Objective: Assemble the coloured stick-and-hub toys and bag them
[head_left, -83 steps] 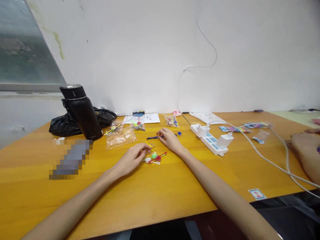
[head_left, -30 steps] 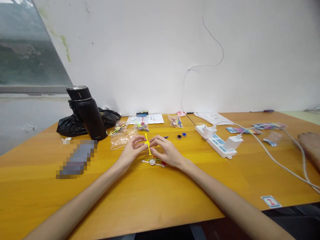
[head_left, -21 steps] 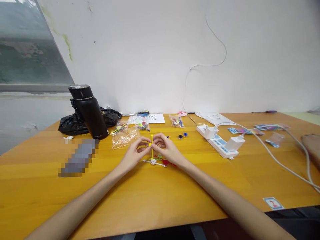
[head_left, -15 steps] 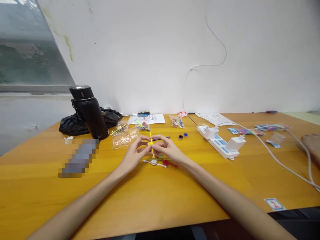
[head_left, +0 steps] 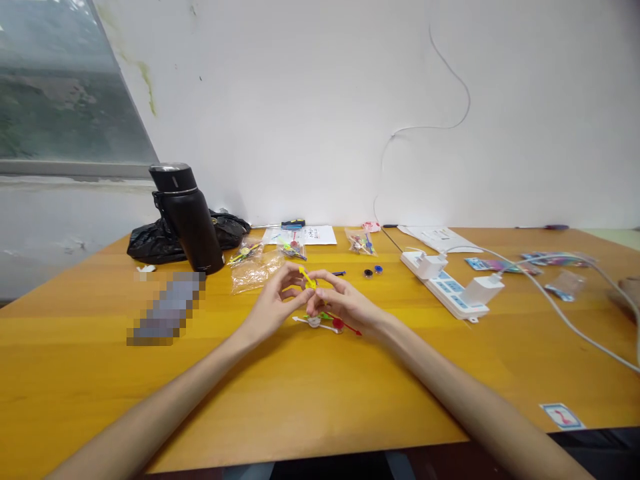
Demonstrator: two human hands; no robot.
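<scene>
Above the middle of the table my left hand and my right hand meet, fingertips closed around a yellow arrow spinner. Its arrow tip points up and to the left; the lower part is hidden by fingers. On the table just below my hands lie a white arrow spinner, a red arrow spinner and a partly covered green one. Behind my right hand the end of a dark blue piece shows. A small black round part and a blue one sit farther right.
A black bottle and black plastic bag stand back left, near a blurred-out flat object. Clear bags of spinners lie behind my hands. A power strip with cables occupies the right; another person's hand shows at the edge.
The yellow arrow spinner has gone from nearly upright to tilted, with its lower end now hidden in my fingers. The view has shifted slightly left, so things appear farther right.
</scene>
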